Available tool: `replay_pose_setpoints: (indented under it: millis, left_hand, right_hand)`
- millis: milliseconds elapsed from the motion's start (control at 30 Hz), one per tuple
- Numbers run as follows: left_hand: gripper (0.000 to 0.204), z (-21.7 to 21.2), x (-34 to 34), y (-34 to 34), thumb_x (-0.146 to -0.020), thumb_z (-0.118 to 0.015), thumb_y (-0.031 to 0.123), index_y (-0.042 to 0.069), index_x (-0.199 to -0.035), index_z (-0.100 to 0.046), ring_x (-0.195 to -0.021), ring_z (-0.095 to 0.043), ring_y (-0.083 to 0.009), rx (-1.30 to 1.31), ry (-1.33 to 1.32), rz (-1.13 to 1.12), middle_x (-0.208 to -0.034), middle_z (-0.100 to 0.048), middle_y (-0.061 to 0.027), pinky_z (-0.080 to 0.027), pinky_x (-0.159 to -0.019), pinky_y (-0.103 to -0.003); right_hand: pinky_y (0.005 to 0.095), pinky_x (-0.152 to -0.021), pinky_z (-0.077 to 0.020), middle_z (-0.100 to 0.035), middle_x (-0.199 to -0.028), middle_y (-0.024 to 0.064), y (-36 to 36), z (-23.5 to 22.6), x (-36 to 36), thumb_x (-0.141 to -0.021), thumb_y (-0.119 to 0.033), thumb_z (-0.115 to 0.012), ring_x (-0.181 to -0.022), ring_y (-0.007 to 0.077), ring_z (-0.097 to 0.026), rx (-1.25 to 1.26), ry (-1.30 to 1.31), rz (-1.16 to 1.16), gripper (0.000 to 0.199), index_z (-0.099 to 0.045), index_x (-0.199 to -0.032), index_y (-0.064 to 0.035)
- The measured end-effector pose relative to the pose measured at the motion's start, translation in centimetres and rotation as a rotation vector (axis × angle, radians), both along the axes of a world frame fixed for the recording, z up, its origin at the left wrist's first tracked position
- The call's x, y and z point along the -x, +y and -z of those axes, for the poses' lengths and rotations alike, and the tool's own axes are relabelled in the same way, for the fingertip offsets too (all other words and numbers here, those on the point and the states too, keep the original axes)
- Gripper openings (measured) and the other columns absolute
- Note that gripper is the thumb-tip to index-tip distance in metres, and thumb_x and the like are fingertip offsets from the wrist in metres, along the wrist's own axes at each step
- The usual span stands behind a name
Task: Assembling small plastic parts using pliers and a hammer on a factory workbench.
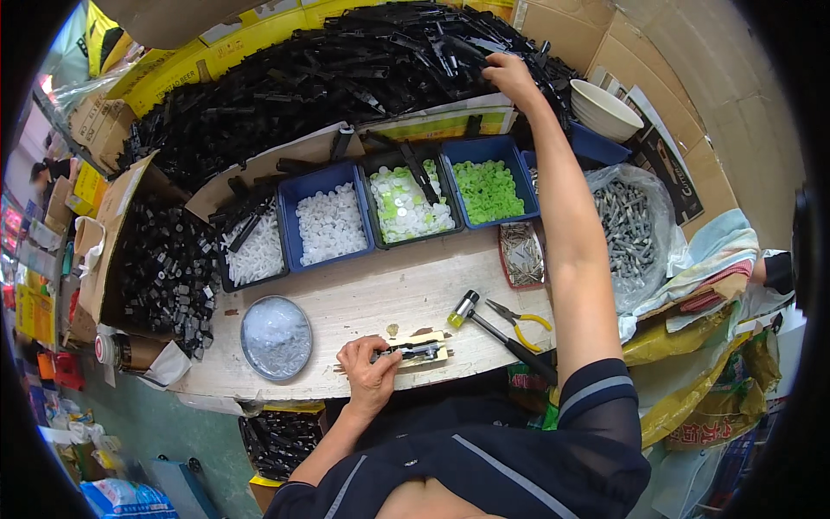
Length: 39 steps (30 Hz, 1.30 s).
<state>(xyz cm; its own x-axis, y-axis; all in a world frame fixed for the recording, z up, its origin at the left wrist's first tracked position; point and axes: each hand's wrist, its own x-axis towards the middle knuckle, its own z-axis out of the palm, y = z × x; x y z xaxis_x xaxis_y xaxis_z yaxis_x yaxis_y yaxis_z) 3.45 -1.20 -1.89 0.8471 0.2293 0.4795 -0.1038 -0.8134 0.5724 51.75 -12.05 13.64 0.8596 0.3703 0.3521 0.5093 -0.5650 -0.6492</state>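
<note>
My left hand (370, 372) is at the front edge of the workbench, fingers closed on a black part with a grey metal piece (420, 351). That part lies in a cream-coloured block (443, 346) on the bench. With my right arm stretched far forward, my right hand (513, 76) is at the right end of a large heap of black plastic parts (320, 73). Its thumb and fingers pinch one long black piece (465, 50) there. A hammer (493, 329) and yellow-handled pliers (523, 325) lie right of the block.
Behind the block stand bins of white pegs (252, 251), white caps (330, 223), mixed white and green caps (406, 203) and green pieces (491, 190). A round dish (276, 337), a red tray of pins (522, 255), a bag of metal parts (629, 221) and a white bowl (605, 110) surround them.
</note>
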Motion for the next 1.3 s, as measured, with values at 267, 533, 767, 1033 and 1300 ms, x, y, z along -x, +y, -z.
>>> replay_pose_setpoints:
  millis: [267,533,767,1033,1300]
  left_hand:
    - [0.011,0.7,0.5,0.3,-0.066,-0.066,0.010,0.012,-0.076,-0.065,-0.087,-0.047,-0.0261,-0.006,0.022,-0.022,-0.085,-0.053,-0.0056,-0.030,-0.078,-0.040]
    - [0.010,0.4,-0.7,0.6,-0.066,-0.067,0.009,0.011,-0.075,-0.064,-0.089,-0.047,-0.0218,0.027,-0.023,0.007,-0.087,-0.054,-0.0016,-0.028,-0.080,-0.038]
    - [0.013,0.6,0.1,0.4,-0.066,-0.068,0.009,0.013,-0.078,-0.064,-0.087,-0.049,-0.0197,0.025,-0.009,0.007,-0.087,-0.055,-0.0010,-0.029,-0.080,-0.035]
    - [0.008,0.9,0.0,0.4,-0.068,-0.067,0.010,0.013,-0.075,-0.064,-0.088,-0.048,-0.0188,0.041,-0.027,-0.003,-0.086,-0.054,0.0000,-0.028,-0.080,-0.038]
    - [0.007,0.8,-0.1,0.5,-0.068,-0.067,0.009,0.013,-0.075,-0.064,-0.087,-0.048,-0.0181,0.046,-0.029,-0.004,-0.087,-0.056,0.0002,-0.027,-0.079,-0.038]
  right_hand:
    - [0.0278,-0.064,-0.0422,-0.059,-0.078,0.0071,-1.3,1.3,14.2,-0.086,-0.029,-0.053,-0.069,0.0144,-0.051,-0.089,0.098,-0.353,0.033,-0.055,-0.098,0.0022]
    - [0.0368,-0.063,-0.0457,-0.060,-0.079,0.0151,-3.9,10.9,28.9,-0.084,-0.015,-0.056,-0.074,0.0308,-0.058,0.035,-0.194,-0.362,0.014,-0.060,-0.084,-0.0014]
    - [0.0410,-0.064,-0.0431,-0.056,-0.074,0.0126,-1.6,12.2,32.3,-0.078,-0.014,-0.060,-0.073,0.0316,-0.054,0.233,-0.094,-0.537,0.010,-0.062,-0.079,-0.0038]
    - [0.0412,-0.079,-0.0340,-0.053,-0.105,0.0075,1.7,13.1,32.9,-0.071,-0.013,-0.064,-0.100,0.0250,-0.046,0.485,-0.283,-0.596,0.024,-0.060,-0.095,-0.0094]
    - [0.0433,-0.082,-0.0372,-0.054,-0.106,0.0124,3.1,12.3,29.8,-0.073,-0.013,-0.060,-0.098,0.0268,-0.052,0.692,-0.205,-0.667,0.018,-0.061,-0.090,-0.0065]
